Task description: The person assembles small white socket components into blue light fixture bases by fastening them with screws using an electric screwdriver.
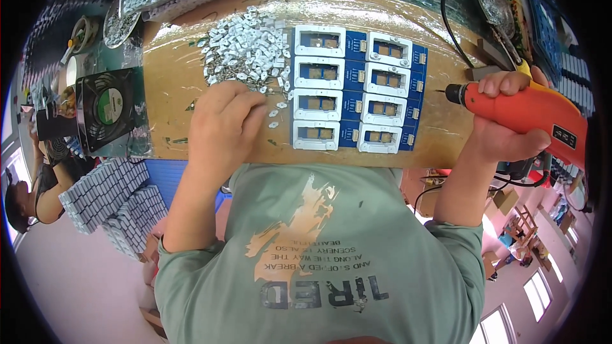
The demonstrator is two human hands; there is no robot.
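While the left hand [223,124] rests palm-down on the board [172,83], its fingers curl loosely into the near edge of a pile of small white clips [245,51] (a few strays lie just beside the fingertips); whether any clip is pinched between them cannot be told. The right hand [510,121] is closed around the grip of an orange driver [529,111], held level with its dark tip pointing left toward the blue panel [357,92]. That panel lies mid-board between the two hands, just right of the pile, carrying two columns of white frames [319,41]. The driver's tip is near the panel's right edge but apart from it. A black fan [105,108] stands at the board's left end, and stacked grey parts [108,200] sit below it.
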